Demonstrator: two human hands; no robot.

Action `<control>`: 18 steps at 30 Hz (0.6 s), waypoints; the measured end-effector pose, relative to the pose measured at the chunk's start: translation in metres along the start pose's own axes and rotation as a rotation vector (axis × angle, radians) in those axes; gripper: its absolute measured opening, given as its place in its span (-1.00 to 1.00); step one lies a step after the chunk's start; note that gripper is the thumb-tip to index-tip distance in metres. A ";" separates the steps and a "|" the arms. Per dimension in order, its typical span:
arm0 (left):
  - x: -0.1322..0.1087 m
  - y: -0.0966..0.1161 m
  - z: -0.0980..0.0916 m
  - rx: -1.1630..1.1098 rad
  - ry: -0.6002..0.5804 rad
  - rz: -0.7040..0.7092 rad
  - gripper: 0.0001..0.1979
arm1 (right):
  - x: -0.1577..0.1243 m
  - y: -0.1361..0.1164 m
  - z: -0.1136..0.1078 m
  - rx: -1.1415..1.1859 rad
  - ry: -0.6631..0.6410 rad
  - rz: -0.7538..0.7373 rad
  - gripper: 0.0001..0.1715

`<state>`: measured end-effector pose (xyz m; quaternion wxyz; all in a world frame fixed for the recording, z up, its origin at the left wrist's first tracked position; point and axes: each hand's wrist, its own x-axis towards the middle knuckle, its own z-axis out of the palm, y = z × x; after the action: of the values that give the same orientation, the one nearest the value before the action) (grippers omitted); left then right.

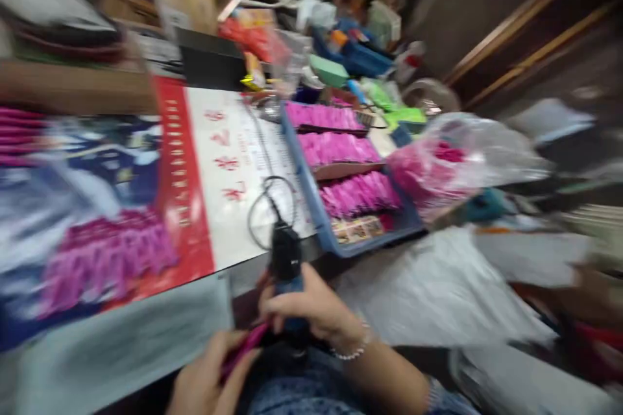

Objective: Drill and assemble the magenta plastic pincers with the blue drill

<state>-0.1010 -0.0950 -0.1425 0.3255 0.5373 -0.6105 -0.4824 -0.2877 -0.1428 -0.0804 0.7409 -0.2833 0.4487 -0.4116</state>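
Though the head view is smeared by motion, the main things read clearly enough. At the bottom centre, the right hand (311, 311) is wrapped around a dark, blue-bodied handheld tool (288, 272), fingers closed on its lower body. The tool's long axis runs nearly upright in the picture, its black end pointing away from the person toward the table edge (253, 272), where its thin cord (270, 207) loops over a printed sheet (233, 162). Just below and to the left, the left hand (204, 382) pinches a slim pink strip (246, 347), which slants up to the right so that its upper end meets the tool's base (whether they actually touch I cannot tell).

Beyond — a blue tray (311, 207) holds rows of pink pieces, a clear bag (457, 155) of more lies to its right, and a loose pink heap (107, 253) sits at the left.

As a judgement: the looped cord could snag on the table edge and jerk the tool, and with fingers so close to the working end, a slip could catch them.
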 end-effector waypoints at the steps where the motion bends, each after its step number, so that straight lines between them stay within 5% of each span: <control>1: 0.000 0.006 -0.005 0.068 -0.039 0.137 -0.80 | -0.002 0.002 0.000 -0.003 -0.012 -0.015 -0.46; 4: 0.004 0.018 -0.018 0.291 0.021 0.415 -0.92 | 0.001 0.008 -0.003 0.004 -0.056 -0.030 -0.50; 8: 0.003 0.027 -0.027 0.472 0.126 0.634 -0.75 | 0.003 0.013 -0.001 -0.010 -0.121 -0.002 -0.50; 18: 0.000 0.037 -0.038 0.592 0.194 0.765 -0.85 | 0.001 0.018 0.007 -0.035 -0.144 -0.012 -0.49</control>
<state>-0.0793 -0.1058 -0.0954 0.3680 0.3865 -0.8417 -0.0819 -0.2747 -0.1346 -0.0921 0.7638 -0.3279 0.3996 -0.3865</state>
